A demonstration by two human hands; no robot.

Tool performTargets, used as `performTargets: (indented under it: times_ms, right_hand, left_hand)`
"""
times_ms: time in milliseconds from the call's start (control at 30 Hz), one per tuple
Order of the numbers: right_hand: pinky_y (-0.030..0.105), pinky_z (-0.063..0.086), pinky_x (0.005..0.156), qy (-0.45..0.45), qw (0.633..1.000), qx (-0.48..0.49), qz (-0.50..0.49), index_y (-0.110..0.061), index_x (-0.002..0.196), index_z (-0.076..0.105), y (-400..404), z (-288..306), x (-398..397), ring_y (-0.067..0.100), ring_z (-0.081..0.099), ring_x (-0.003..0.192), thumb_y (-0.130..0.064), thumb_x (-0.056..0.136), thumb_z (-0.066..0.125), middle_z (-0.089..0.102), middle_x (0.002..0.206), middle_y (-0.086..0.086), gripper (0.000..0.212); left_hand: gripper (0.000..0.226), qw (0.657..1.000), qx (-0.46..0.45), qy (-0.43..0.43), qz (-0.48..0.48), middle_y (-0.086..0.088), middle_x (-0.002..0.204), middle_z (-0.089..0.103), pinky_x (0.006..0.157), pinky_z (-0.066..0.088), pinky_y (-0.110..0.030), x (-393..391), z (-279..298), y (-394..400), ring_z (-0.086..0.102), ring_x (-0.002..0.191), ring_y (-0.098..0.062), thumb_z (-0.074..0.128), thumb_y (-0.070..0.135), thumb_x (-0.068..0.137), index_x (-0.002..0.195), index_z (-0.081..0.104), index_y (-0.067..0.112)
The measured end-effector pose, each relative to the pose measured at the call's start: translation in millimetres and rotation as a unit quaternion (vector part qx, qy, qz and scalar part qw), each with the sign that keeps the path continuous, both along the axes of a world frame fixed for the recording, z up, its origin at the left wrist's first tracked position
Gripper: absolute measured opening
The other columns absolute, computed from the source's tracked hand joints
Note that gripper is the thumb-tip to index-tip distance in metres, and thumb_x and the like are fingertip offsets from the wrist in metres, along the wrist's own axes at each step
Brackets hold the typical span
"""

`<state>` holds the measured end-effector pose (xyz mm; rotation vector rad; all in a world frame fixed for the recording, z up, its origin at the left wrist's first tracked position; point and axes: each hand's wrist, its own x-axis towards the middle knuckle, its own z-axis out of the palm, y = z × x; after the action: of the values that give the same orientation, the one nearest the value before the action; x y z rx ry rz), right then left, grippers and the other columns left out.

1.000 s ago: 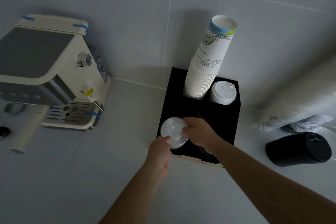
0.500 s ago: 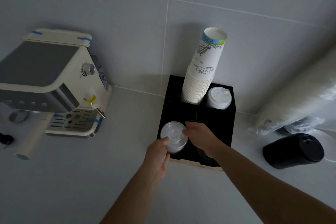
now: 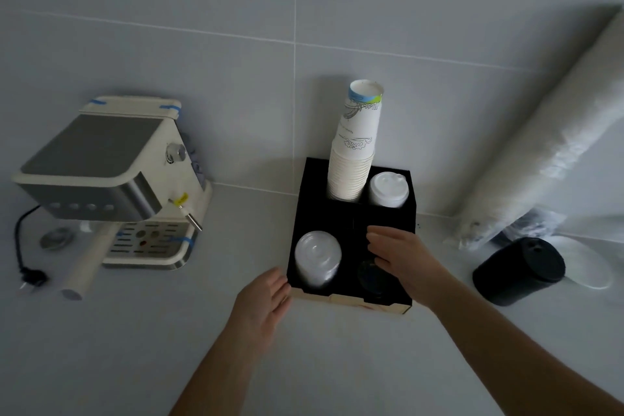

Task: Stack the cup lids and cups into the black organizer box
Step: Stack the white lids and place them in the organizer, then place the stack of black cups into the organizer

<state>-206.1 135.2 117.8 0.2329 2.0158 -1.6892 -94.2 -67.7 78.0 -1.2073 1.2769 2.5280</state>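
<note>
Hovering spread over the black organizer box (image 3: 305,213) at lower centre: left hand (image 3: 261,306), right hand (image 3: 401,255), both empty.

Black organizer box (image 3: 351,216) against wall: paper cups (image 3: 354,159) rear-left, white lids (image 3: 387,189) rear-right, clear lids (image 3: 317,258) front-left, black lids (image 3: 371,275) front-right. Left hand (image 3: 261,306) open at box's front-left corner. Right hand (image 3: 403,257) open above front-right compartment. Coffee machine (image 3: 108,179) left.
</note>
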Motion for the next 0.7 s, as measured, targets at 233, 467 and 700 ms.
performTargets:
  times_ms: [233, 467, 700]
  right_hand:
    - [0.04, 0.042, 0.108, -0.039, 0.985, -0.153, -0.066, -0.008, 0.132, 0.057, 40, 31, 34, 0.024, 0.06, 0.121, -0.019, 0.1, 0.046, 0.066, 0.127, 0.007, 0.035]
    - [0.04, 0.052, 0.091, -0.051, 0.956, -0.239, -0.162, -0.004, 0.114, 0.067, 93, 45, 48, 0.027, 0.069, 0.106, -0.019, 0.099, 0.046, 0.075, 0.113, 0.014, 0.031]
    - [0.038, 0.053, 0.086, -0.034, 0.95, -0.231, -0.206, -0.006, 0.11, 0.068, 167, 44, 55, 0.025, 0.073, 0.1, -0.019, 0.098, 0.047, 0.076, 0.11, 0.013, 0.027]
  left_hand:
    - [0.032, 0.998, 0.033, 0.059, 0.01, -0.013, 0.12, 0.066, 0.091, 0.048, -0.037, 17, 19, 3, 0.063, 0.11, -0.024, 0.052, 0.02, 0.096, 0.124, 0.059, 0.007]
    - [0.025, 0.993, 0.053, 0.104, -0.004, -0.011, 0.113, 0.069, 0.091, 0.049, -0.037, 7, 43, 32, 0.064, 0.108, -0.023, 0.052, 0.025, 0.095, 0.112, 0.064, 0.011]
    - [0.025, 0.991, 0.057, 0.11, -0.052, -0.01, 0.11, 0.07, 0.087, 0.05, -0.035, -15, 51, 92, 0.066, 0.104, -0.023, 0.05, 0.027, 0.096, 0.109, 0.065, 0.013]
